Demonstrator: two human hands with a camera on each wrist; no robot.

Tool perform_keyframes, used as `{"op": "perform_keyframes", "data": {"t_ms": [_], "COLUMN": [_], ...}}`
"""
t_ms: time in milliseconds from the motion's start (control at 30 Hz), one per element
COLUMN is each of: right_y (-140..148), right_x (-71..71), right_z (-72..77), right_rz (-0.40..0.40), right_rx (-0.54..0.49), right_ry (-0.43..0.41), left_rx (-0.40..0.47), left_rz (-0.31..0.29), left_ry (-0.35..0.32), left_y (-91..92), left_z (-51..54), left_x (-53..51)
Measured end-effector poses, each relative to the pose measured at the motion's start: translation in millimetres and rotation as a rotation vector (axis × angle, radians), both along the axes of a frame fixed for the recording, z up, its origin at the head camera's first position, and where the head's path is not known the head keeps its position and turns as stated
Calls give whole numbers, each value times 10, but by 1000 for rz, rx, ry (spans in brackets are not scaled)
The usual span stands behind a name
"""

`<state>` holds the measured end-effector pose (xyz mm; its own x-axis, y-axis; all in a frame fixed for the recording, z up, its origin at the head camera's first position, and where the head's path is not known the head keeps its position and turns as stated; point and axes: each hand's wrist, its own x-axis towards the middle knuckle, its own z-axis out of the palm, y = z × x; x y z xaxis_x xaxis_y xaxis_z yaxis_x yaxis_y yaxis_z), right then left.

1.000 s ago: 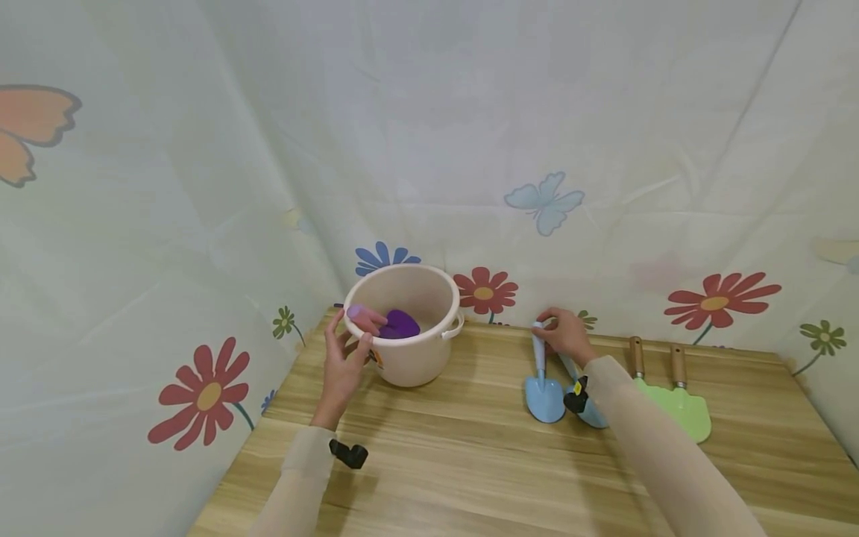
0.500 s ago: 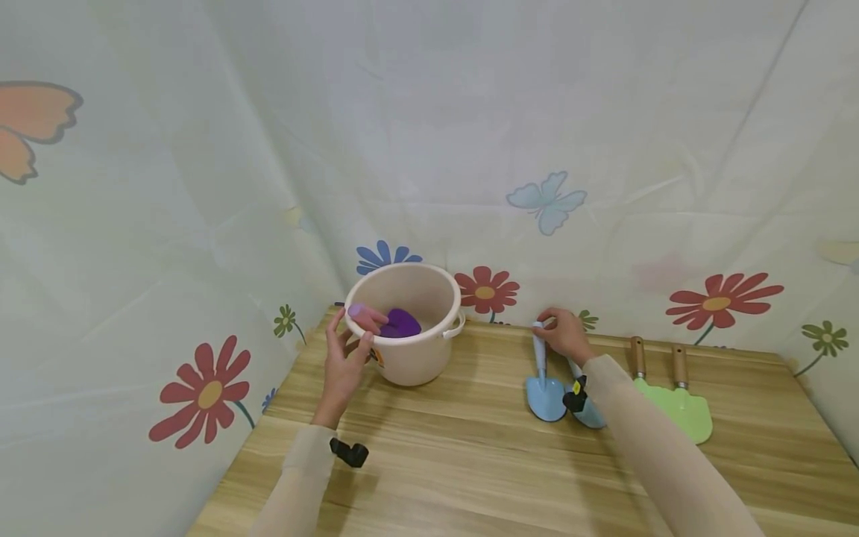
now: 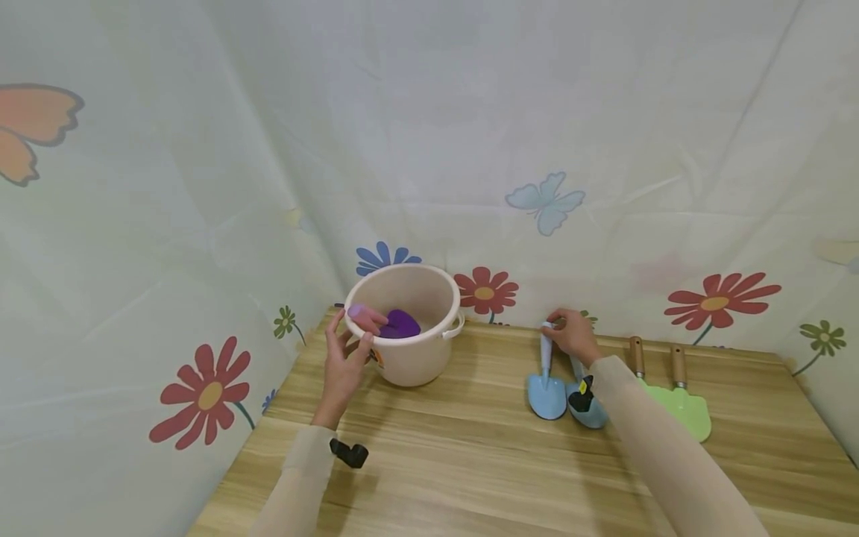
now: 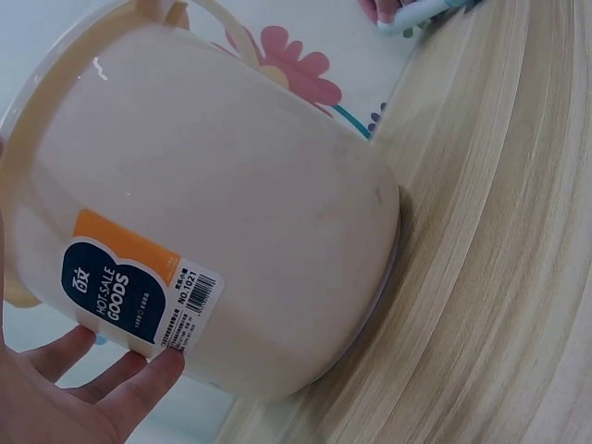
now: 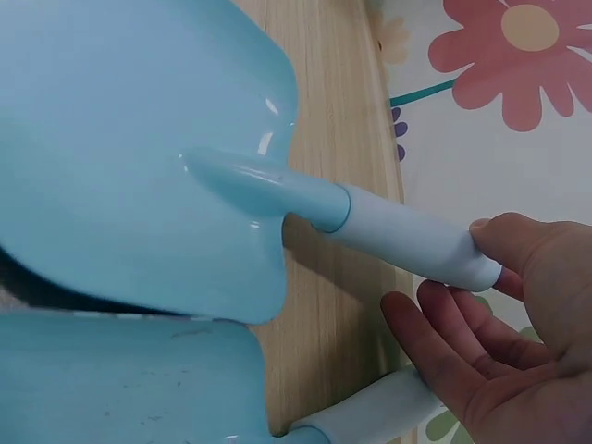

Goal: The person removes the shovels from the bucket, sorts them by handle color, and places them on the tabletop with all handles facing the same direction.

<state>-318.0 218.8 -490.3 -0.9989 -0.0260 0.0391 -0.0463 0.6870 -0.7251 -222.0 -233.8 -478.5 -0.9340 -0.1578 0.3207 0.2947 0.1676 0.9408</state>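
At the left, a cream bucket (image 3: 419, 362) stands on the table, and my left hand (image 3: 344, 369) holds its near-left rim and wall; in the left wrist view the fingers of that hand (image 4: 83, 393) lie against the wall beside a label (image 4: 134, 282). Inside the bucket are a purple blade (image 3: 401, 325) and pink handles (image 3: 366, 318). My right hand (image 3: 573, 335) pinches the handle end of a blue shovel (image 3: 546, 397); the right wrist view shows the thumb and fingers of the hand (image 5: 518, 324) around the white handle (image 5: 407, 239). A second blue shovel (image 5: 129, 379) lies right beside it, partly hidden by the arm in the head view.
Two green shovels with wooden handles (image 3: 679, 365) lie right of my right forearm, their green blades (image 3: 691, 414) overlapping. Behind the wooden table (image 3: 470, 462) hangs a flower-printed curtain (image 3: 429, 149). The bucket's white handle (image 3: 454, 328) hangs on its right side.
My right hand has shifted slightly right, and the handle of the blue shovel it pinches has swung right with it. My left hand has stayed on the bucket.
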Motion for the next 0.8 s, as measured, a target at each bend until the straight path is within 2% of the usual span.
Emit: {"op": "perform_keyframes", "data": {"t_ms": [233, 533, 800], "right_y": [9, 14, 114], "right_x": [-5, 32, 80], "right_z": [-22, -39, -78], "right_rz": [-9, -10, 22], "right_rx": [-5, 2, -73], "right_ry": [2, 48, 46], "left_rx": [-7, -8, -17], "left_rz": [3, -1, -1], "left_ry": [5, -1, 0], "left_y": [3, 14, 17], "left_z": [-5, 7, 19], "left_x": [-1, 13, 17]}}
